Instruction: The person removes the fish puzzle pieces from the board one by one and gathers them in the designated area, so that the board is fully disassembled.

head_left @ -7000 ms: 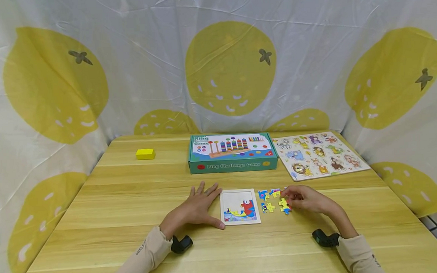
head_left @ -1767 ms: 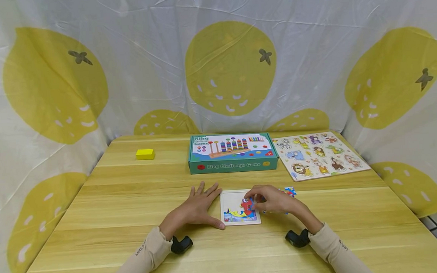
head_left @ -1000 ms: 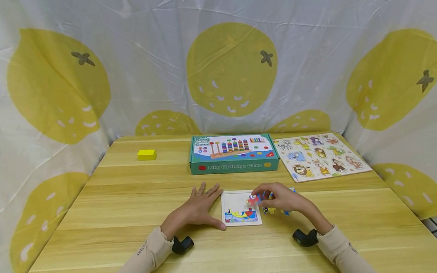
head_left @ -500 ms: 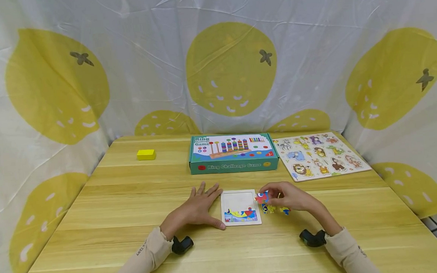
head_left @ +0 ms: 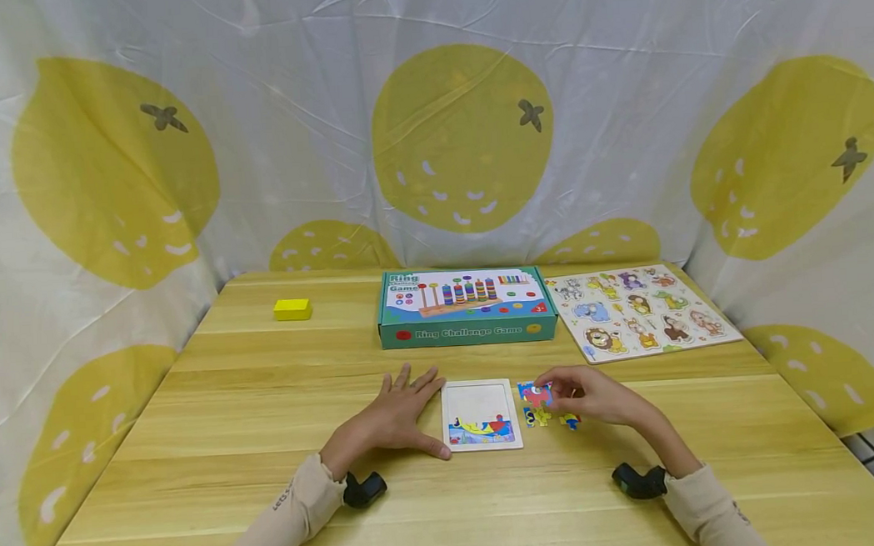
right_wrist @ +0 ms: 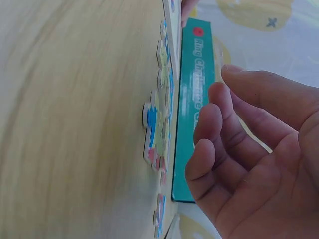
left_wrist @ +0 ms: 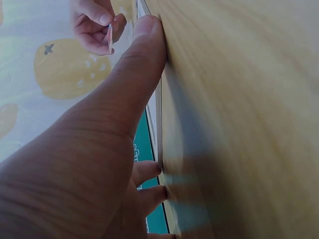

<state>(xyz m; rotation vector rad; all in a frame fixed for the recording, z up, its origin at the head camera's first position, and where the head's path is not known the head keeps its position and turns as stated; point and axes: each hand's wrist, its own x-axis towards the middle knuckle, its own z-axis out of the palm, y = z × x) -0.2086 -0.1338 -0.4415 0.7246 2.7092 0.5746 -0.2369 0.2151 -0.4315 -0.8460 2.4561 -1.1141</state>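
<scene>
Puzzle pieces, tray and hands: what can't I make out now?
Head: loose pieces partly covered by the right hand and its red piece.
Right wrist: red piece not visible, apparently behind the fingers.
Left wrist: tray edge-on, partly behind the left hand, so its picture is hidden.

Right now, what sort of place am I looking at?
Probably an indoor play or recording corner, judging by the jigsaw tray, the Ring Challenge Game box and the fruit-print cloth hung behind them.
</scene>
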